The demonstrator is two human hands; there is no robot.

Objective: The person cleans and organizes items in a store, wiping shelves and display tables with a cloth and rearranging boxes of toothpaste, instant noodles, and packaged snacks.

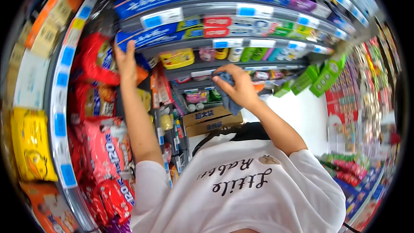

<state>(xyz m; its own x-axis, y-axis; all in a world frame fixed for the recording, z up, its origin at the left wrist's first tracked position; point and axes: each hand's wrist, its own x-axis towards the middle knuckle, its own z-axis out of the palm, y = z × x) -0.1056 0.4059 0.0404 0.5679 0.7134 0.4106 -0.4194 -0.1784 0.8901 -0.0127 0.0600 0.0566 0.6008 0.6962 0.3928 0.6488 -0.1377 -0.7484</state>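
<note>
My left hand [125, 64] is raised at the left end of the shelving, its thumb on the front and its fingers round the end of a long blue toothpaste box [151, 36]. My right hand [238, 87] is closed round a crumpled blue-grey cloth [227, 92], which hangs below the fingers in front of a lower shelf. Close to the left hand hang red packages [97, 62]. A yellow pack [177, 58] lies on the shelf between my two hands.
Above, more blue boxes [161, 0] fill a shelf with price tags. Green boxes [319, 77] jut out at the right. Cardboard cartons [213, 121] stand low, near my body. Pink and red bags [105, 149] line the left side.
</note>
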